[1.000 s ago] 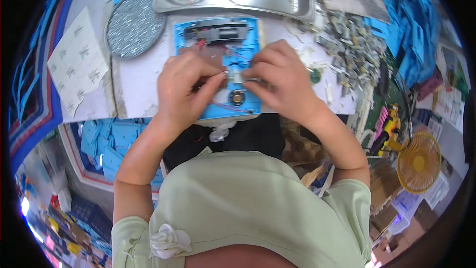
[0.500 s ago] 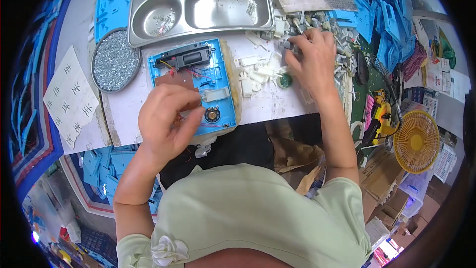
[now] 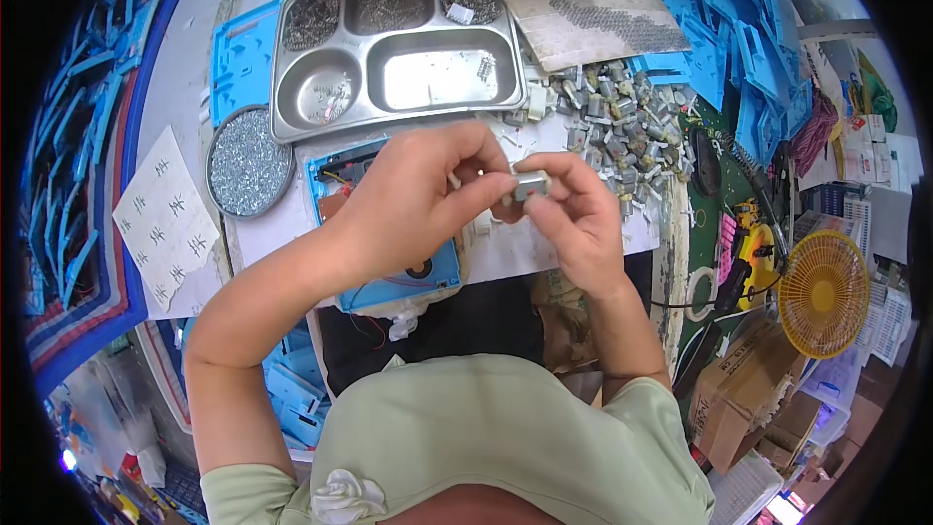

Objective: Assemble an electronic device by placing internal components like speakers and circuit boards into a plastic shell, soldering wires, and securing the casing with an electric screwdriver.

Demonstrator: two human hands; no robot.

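One grey motor (image 3: 532,184) is now pinched by left hand (image 3: 428,180) and right hand (image 3: 583,226), work shifting rightward off the blue casing (image 3: 443,270).

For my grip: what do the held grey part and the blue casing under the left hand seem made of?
Grey part: its dull sheen suggests metal, though plastic is possible. Blue casing: probably moulded plastic, smooth, slightly glossy, given its uniform colour.

Grey part (image 3: 531,185) pinched — left grip (image 3: 420,178), right grip (image 3: 586,222)
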